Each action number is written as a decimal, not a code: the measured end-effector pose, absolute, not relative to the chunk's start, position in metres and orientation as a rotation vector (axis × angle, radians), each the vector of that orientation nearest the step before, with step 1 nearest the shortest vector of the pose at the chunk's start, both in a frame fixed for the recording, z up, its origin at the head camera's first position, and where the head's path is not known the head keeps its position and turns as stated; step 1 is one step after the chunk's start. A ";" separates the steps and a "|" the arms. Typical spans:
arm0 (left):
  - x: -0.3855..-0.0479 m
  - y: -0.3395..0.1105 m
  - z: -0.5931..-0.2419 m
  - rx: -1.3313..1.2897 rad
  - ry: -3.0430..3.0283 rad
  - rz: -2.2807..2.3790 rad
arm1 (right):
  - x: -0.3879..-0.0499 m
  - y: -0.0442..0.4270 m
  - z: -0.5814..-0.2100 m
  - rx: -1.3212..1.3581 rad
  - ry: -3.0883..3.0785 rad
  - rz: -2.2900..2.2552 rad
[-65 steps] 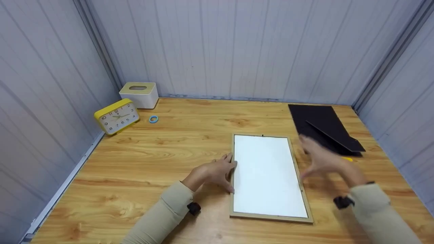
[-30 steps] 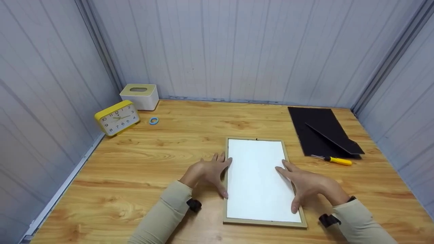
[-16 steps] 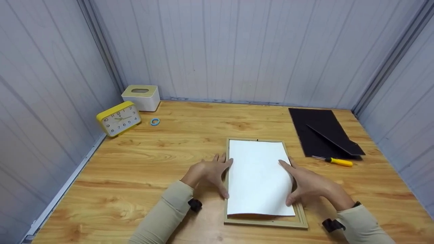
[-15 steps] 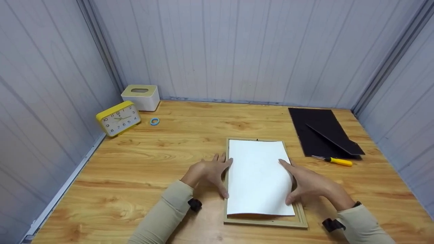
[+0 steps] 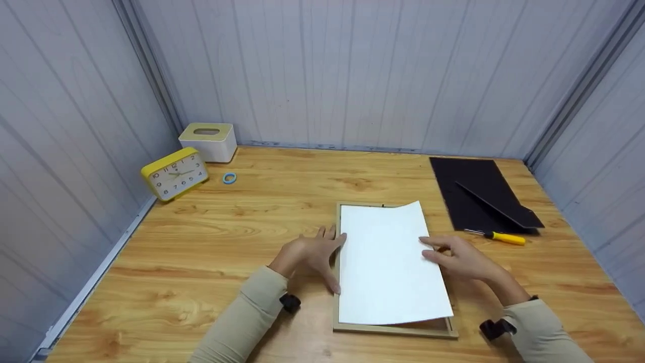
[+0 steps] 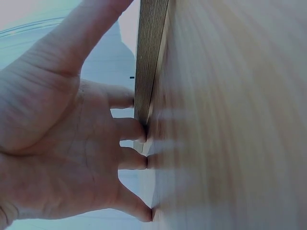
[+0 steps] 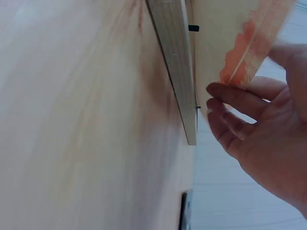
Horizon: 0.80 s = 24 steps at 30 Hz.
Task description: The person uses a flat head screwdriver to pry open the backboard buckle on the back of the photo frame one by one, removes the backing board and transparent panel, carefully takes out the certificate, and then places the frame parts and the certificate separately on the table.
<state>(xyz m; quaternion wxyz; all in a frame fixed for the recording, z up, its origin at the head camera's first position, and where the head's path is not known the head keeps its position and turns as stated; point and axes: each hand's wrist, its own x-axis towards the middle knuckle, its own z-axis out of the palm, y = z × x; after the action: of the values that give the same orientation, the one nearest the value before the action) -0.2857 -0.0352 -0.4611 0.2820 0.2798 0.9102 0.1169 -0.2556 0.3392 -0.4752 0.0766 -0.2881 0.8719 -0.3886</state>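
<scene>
A white sheet of paper (image 5: 388,272) lies over a wooden picture frame (image 5: 393,328), its right side lifted. My right hand (image 5: 461,257) pinches the sheet's right edge between thumb and fingers. The right wrist view shows an orange patterned border on the underside of the paper (image 7: 252,45), raised above the frame's side (image 7: 172,57). With fingers spread, my left hand (image 5: 315,254) rests against the left side of the frame. In the left wrist view, fingertips of the left hand (image 6: 72,148) touch the frame's outer side (image 6: 151,57) and the table.
Black boards (image 5: 476,191) lie at the right rear, with a yellow-handled screwdriver (image 5: 506,238) in front of them. A yellow clock (image 5: 176,174), a tissue box (image 5: 209,143) and a blue ring (image 5: 229,178) stand at the left rear. Panelled walls (image 5: 322,75) enclose the table.
The right hand came from near the black boards to the sheet, and its right edge has risen from inside the frame. The left hand has stayed at the frame's left side.
</scene>
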 end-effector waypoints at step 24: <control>-0.284 -0.034 -0.462 0.724 2.460 0.295 | -0.260 0.339 -0.481 -0.736 2.460 -1.434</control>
<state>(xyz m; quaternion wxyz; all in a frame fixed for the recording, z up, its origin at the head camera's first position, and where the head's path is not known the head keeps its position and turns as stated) -0.2841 -0.0343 -0.4620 0.2764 0.2694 0.9160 0.1097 -0.2603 0.3393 -0.4812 0.1004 -0.2489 0.8323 -0.4851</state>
